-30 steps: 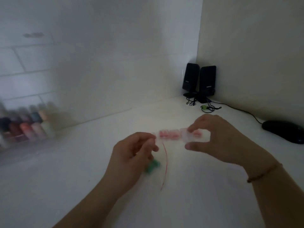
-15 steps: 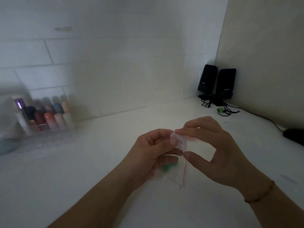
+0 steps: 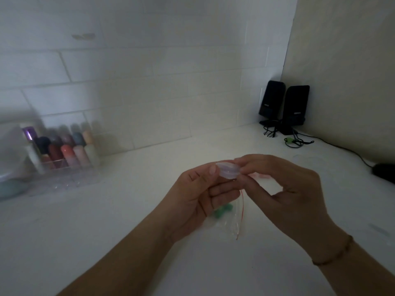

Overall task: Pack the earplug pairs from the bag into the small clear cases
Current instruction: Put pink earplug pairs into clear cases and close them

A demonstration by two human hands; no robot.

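Observation:
A small clear case (image 3: 228,171) is held in the air above the white table, pinched from both sides. My left hand (image 3: 198,197) grips its left edge with thumb and fingers. My right hand (image 3: 286,186) pinches its right edge with fingertips. A clear plastic bag with a red strip (image 3: 236,218) hangs below my left hand's fingers, and green earplugs (image 3: 222,211) show through it. Something pink (image 3: 261,175) lies on the table behind my right hand, blurred and partly hidden.
A clear organiser with coloured bottles (image 3: 64,154) stands at the back left of the white table (image 3: 106,231). Two black speakers (image 3: 284,107) with cables sit in the far right corner. A dark mouse (image 3: 384,171) lies at the right edge.
The row of pink earplugs that my hands held a second ago is gone from them. Both hands came together and now pinch the small clear case; the bag hangs lower.

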